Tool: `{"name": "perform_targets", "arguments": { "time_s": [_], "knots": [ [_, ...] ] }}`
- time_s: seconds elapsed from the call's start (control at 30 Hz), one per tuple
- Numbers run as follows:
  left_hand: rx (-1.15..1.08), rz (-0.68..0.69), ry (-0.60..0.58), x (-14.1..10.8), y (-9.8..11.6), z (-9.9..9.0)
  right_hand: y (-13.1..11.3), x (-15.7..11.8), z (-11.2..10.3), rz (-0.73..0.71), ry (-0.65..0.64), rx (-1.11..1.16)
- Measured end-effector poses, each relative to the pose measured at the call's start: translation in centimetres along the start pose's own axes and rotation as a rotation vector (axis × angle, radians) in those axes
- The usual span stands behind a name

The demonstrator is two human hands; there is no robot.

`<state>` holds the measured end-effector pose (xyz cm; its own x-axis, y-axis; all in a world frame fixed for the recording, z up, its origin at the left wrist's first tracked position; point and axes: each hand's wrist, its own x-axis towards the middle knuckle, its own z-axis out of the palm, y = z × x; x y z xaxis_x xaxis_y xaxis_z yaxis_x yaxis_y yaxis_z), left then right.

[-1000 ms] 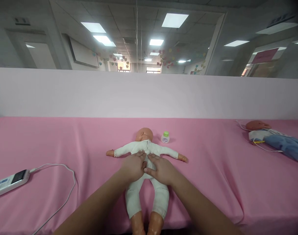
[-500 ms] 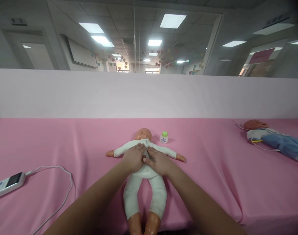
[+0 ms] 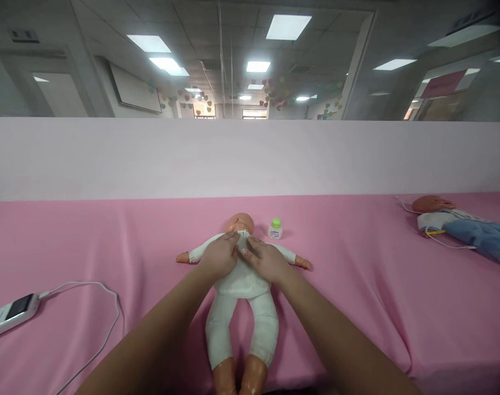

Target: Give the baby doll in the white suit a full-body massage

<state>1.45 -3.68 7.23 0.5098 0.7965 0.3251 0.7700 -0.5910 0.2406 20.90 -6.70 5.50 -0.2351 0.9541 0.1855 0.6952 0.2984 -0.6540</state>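
A baby doll in a white suit (image 3: pixel 244 282) lies on its back at the middle of the pink cloth, its head toward the wall and its arms spread. My left hand (image 3: pixel 222 255) rests flat on the left side of the doll's chest. On the right side of the chest lies my right hand (image 3: pixel 266 260), fingers extended and thumb pointing inward. Neither hand holds anything, and a strip of white cloth shows between them. Just beyond the doll's right-side arm stands a small clear bottle with a green cap (image 3: pixel 275 229).
A white handheld device (image 3: pixel 12 315) with a dark screen and a white cable lies at the left. Another doll, in blue and white clothes (image 3: pixel 476 233), lies at the far right with thin tubes. Behind the pink-covered table (image 3: pixel 340 219) rises a white wall (image 3: pixel 250 159) below glass.
Both hands have slid outward and slightly up the doll's chest, so the gap between them is wider. The view has shifted slightly.
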Motion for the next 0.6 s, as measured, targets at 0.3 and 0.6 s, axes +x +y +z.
{"name": "perform_targets", "arguments": {
  "time_s": [0.3, 0.6],
  "knots": [
    [-0.083, 0.071, -0.093, 0.1, -1.1, 4.0, 1.8, 1.6, 3.1, -0.006, -0.094, -0.046],
    [-0.474, -0.361, 0.150, -1.5, -1.9, 1.7, 1.4, 0.1, 1.9, 0.097, 0.170, -0.119]
  ]
}}
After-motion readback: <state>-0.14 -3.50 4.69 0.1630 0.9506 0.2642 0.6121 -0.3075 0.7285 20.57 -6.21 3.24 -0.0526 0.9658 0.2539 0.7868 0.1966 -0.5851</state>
